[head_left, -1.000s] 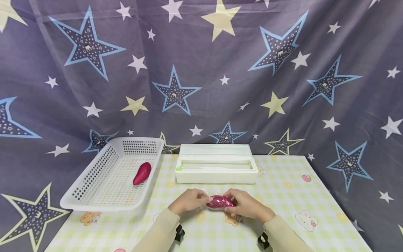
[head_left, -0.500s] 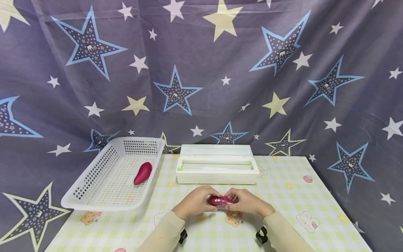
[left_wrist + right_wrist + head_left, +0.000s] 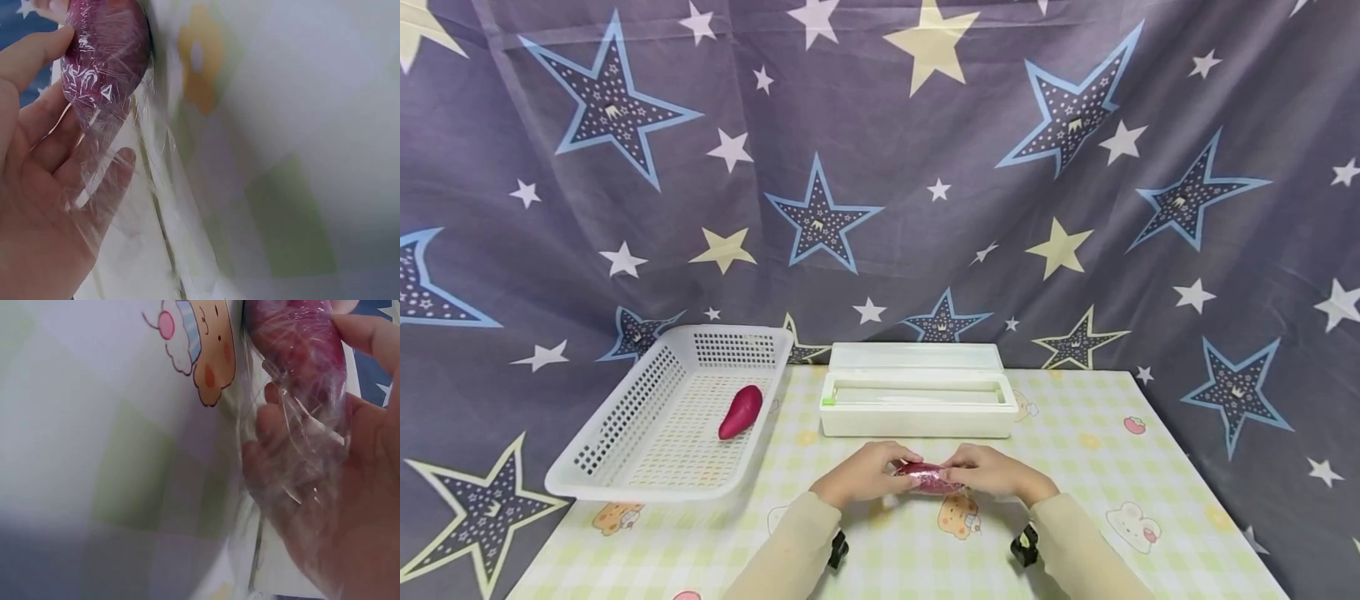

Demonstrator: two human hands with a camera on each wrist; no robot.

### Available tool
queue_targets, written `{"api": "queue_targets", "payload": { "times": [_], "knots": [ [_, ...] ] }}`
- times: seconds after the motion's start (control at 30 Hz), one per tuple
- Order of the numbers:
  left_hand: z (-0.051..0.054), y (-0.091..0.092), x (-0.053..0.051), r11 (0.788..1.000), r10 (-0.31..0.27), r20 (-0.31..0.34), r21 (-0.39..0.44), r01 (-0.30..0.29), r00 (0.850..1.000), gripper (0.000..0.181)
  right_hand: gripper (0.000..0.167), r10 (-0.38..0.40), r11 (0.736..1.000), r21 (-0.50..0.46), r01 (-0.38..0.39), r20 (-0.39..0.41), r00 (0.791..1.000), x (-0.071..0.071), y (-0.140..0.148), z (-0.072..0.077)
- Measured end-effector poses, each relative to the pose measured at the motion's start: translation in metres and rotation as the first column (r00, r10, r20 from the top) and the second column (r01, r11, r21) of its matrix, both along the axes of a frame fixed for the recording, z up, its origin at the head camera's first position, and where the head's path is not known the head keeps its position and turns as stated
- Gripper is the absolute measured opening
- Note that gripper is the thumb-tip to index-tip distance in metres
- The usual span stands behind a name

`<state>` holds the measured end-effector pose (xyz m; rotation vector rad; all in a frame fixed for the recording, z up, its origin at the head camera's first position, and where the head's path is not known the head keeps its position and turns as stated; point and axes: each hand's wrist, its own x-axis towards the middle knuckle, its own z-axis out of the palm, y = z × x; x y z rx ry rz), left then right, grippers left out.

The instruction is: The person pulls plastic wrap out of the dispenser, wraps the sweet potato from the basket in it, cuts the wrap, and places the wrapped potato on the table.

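A purple-red sweet potato in clear cling film lies just in front of the white box, between the two hands. My left hand holds its left end, the thumb and index finger against the film in the left wrist view. Loose film trails from that end across the palm. On the other end, my right hand grips with thumb and fingers. Crumpled film hangs from that end over the right fingers. A second, bare sweet potato lies in the white basket.
Behind the hands stands a white cling film dispenser with its lid raised and a green slider at its left. A checked cloth covers the table. A star-patterned curtain hangs behind.
My left hand has come inward and closer round the sweet potato. Film that spread out beside the ends now lies nearer to it. Basket and dispenser stay put.
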<state>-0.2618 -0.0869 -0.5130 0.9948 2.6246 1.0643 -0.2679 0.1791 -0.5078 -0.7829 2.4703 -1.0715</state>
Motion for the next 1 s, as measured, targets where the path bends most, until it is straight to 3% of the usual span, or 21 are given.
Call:
{"api": "queue_targets", "payload": {
  "times": [0.2, 0.3, 0.43, 0.57, 0.63, 0.8, 1.0],
  "knots": [
    [0.003, -0.001, -0.005, 0.998, -0.027, -0.002, -0.058, 0.027, 1.0, 0.037, 0.039, -0.007, 1.0, -0.004, 0.007, 0.004, 1.0, 0.0, 0.001, 0.002],
    [0.007, -0.001, -0.007, 0.996, -0.026, 0.023, -0.08, 0.028, 0.999, 0.036, 0.035, -0.017, 1.0, -0.012, 0.016, -0.109, 0.994, 0.002, 0.0, 0.002],
    [0.011, -0.001, -0.01, 0.993, 0.001, 0.09, -0.12, 0.01, 0.996, 0.036, 0.022, -0.008, 1.0, -0.03, -0.002, -0.304, 0.953, 0.005, -0.005, 0.007],
    [0.015, -0.003, -0.014, 0.987, 0.036, 0.14, -0.161, -0.013, 0.989, 0.036, 0.023, 0.021, 1.0, 0.014, -0.017, -0.371, 0.928, 0.008, -0.011, 0.011],
    [0.015, -0.003, -0.016, 0.986, 0.038, 0.146, -0.165, -0.013, 0.989, 0.036, 0.028, 0.028, 0.999, 0.044, -0.013, -0.373, 0.927, 0.007, -0.013, 0.01],
    [0.013, 0.0, -0.018, 0.989, 0.044, 0.128, -0.147, -0.025, 0.991, 0.036, 0.029, 0.017, 0.999, 0.043, -0.003, -0.32, 0.947, 0.001, -0.012, 0.005],
    [0.005, 0.004, -0.021, 0.995, 0.098, 0.055, -0.025, -0.097, 0.994, 0.025, 0.024, 0.016, 1.0, 0.012, -0.014, -0.223, 0.975, -0.005, -0.01, 0.001]
  ]
}}
